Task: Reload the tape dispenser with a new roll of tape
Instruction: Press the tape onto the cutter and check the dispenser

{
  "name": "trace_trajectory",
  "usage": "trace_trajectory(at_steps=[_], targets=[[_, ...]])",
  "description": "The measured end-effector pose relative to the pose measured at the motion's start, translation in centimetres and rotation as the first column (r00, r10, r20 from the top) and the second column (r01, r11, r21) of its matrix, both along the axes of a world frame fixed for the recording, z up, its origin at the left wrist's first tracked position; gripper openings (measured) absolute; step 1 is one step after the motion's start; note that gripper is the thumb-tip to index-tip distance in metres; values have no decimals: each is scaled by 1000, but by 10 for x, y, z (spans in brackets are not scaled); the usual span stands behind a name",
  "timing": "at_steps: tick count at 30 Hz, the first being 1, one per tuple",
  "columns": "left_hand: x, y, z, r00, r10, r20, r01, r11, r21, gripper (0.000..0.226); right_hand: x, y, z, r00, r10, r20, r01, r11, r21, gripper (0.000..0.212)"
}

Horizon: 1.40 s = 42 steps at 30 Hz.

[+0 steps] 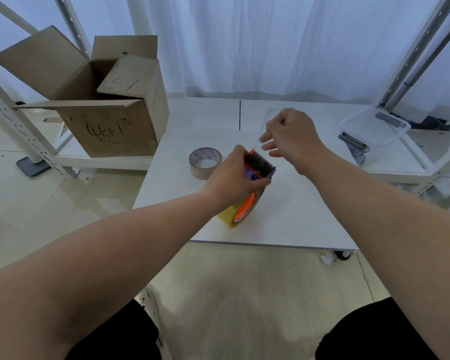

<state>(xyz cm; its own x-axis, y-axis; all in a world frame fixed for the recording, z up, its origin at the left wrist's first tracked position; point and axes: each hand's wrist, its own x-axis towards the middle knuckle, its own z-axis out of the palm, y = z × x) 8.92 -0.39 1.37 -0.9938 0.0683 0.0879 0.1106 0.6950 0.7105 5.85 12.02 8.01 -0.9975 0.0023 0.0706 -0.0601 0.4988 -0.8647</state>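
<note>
An orange tape dispenser (259,166) with a black toothed blade stands on the white table (296,216). A yellowish roll of tape (227,216) sits in it. My left hand (234,178) grips the dispenser near its top. My right hand (289,133) is raised just beyond the blade and pinches the end of a clear tape strip (261,126) pulled up from the dispenser. A nearly used-up roll (205,163), mostly cardboard core, lies flat on the table to the left of the dispenser.
An open cardboard box (107,120) stands on a low shelf at the left. At the right, a clear plastic tub (374,127) rests on a shelf, with a dark tool (352,142) beside it. Metal rack posts stand at both sides, and white curtains hang behind.
</note>
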Motion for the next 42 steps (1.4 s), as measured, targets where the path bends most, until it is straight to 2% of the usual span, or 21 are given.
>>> trace_trajectory(at_steps=[8, 12, 18, 20, 24, 27, 30, 34, 38, 42], targets=[[0, -6, 1, 1000, 11, -3, -11, 1000, 1, 54, -5, 4, 6, 998, -58, 19, 60, 993, -103, 19], [2, -7, 0, 1000, -1, 0, 1, 1000, 14, 56, -6, 10, 7, 998, -33, 46, 37, 995, -94, 16], [0, -8, -2, 999, -45, -29, 47, 997, 61, 60, -3, 16, 9, 981, -39, 192, 98, 946, -308, 9], [-1, -6, -3, 999, -25, -28, 27, 996, 83, 60, -1, 13, 12, 987, 3, 158, 52, 939, -340, 10], [-4, -1, -4, 1000, 1, 24, -3, 996, 84, 59, 4, -3, 17, 993, 114, -17, -115, 971, -210, 12], [-6, 1, -4, 1000, 11, 25, -13, 997, 76, 60, 2, -6, 12, 997, 42, -68, -55, 975, -216, 12], [-6, 2, -3, 1000, -1, -8, 1, 998, 58, 59, -2, 2, 5, 997, -76, -18, 68, 957, -283, 10], [-2, 1, -4, 999, -46, -23, 46, 998, 35, 54, -5, 8, -7, 987, -124, 107, 148, 955, -257, 12], [-1, -2, -5, 999, -44, -12, 45, 996, 79, 54, -3, 8, -2, 987, -82, 137, 116, 959, -258, 13], [-4, -5, -1, 999, -27, 24, 24, 994, 108, 54, 2, 2, 11, 998, 9, 61, 7, 963, -269, 12]])
